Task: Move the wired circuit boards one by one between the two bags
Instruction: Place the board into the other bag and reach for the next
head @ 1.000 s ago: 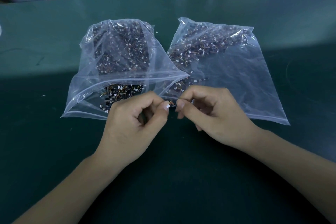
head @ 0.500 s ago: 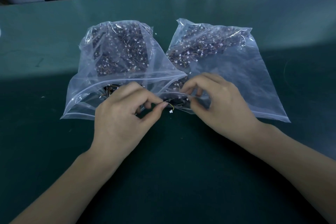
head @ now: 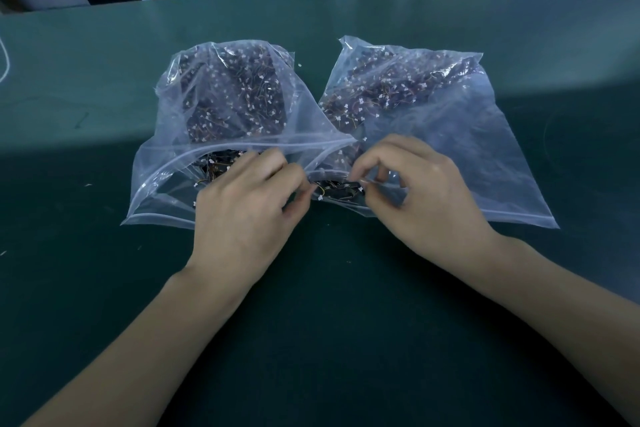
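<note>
Both hands' grips pinch one wired circuit board [head: 337,189] between them.

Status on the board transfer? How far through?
Done: can't count; both the left bag and right bag hold large piles. In hand: a wired board sits at the right bag's mouth, between the left hand and right hand; exact grip unclear. Left: many boards, direction unclear.
</note>
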